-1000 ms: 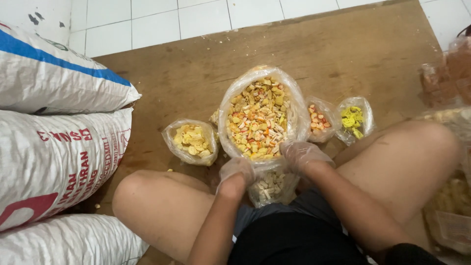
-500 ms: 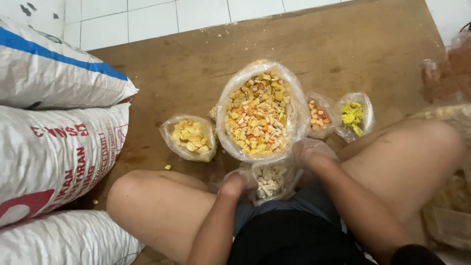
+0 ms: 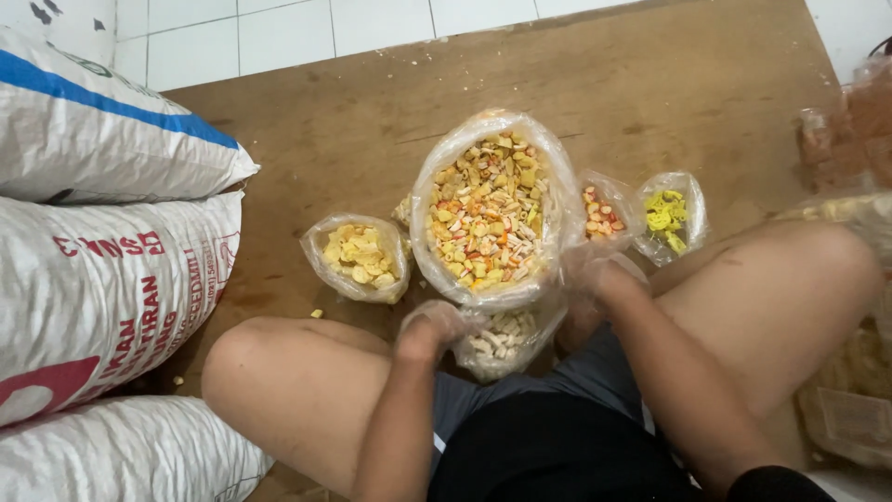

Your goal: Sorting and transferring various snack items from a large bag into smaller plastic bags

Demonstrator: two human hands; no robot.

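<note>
I sit on a brown board with several open plastic bags of raw crackers in front of me. My left hand [image 3: 433, 327], in a thin clear plastic glove, grips the left rim of a small bag of pale tube crackers [image 3: 497, 339] between my thighs. My right hand [image 3: 595, 271], gloved too, holds that bag's right rim, beside the large bag of mixed orange and yellow crackers [image 3: 485, 214]. A bag of yellow crackers [image 3: 358, 256] lies left of the large one. Two small bags, one orange [image 3: 602, 214] and one bright yellow [image 3: 669, 216], lie to its right.
Three big white woven sacks [image 3: 102, 270] are stacked at my left. More clear bags of crackers [image 3: 850, 353] pile up at my right. The brown board [image 3: 595, 84] reaches back to a white tiled floor [image 3: 279, 33]. A few crumbs lie on the board.
Both hands have come down from the near rim of the large mixed bag to the small pale bag between my thighs and moved apart on its rim.
</note>
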